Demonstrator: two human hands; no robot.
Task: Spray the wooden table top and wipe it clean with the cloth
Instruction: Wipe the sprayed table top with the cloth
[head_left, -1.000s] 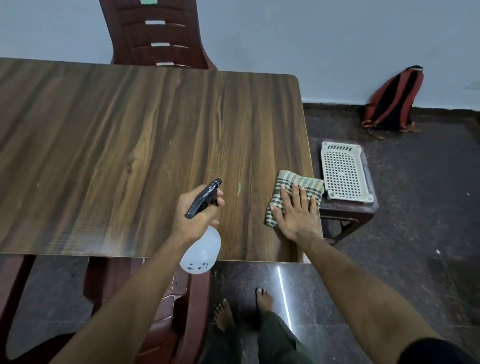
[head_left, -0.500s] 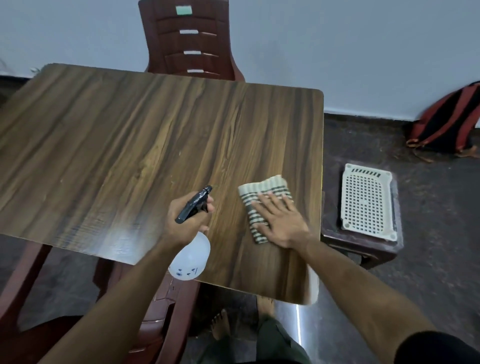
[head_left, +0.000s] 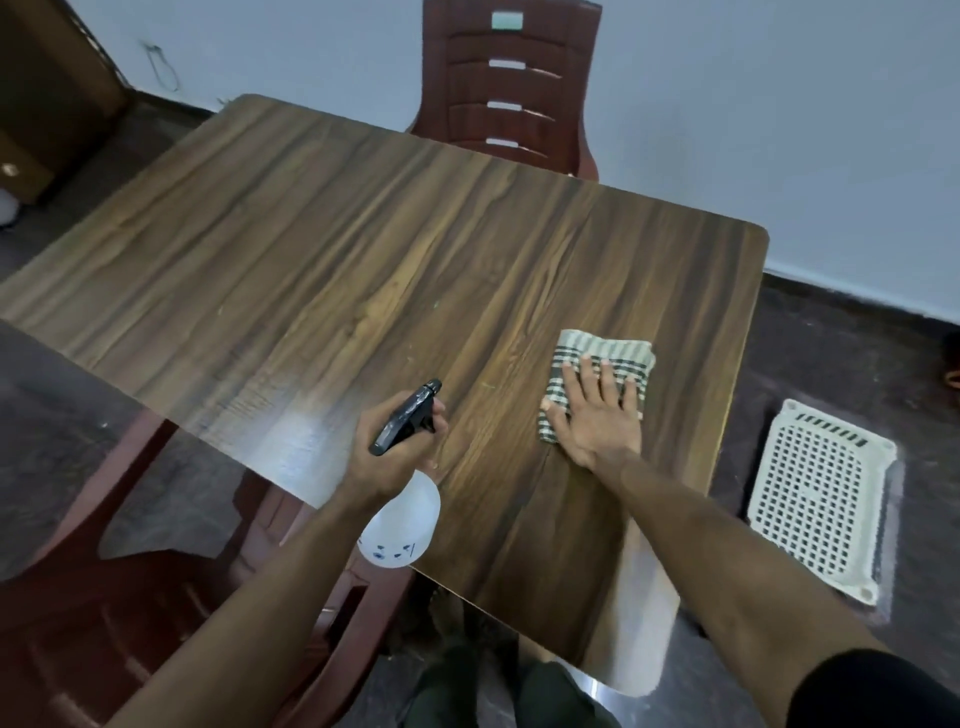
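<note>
Left hand grips spray bottle neck. Right hand, fingers flat, presses cloth right of bottle; soft, likely bunches.

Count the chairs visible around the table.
2: one chair at the table's far side, another under its near-left edge. More may be hidden beneath it.

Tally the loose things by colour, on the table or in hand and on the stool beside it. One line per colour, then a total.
White with a black head: 1, the spray bottle gripped by the left hand.
Green-and-cream striped: 1, the cloth pressed flat under the right hand.
Cream: 1, the perforated tray.
Total: 3
</note>
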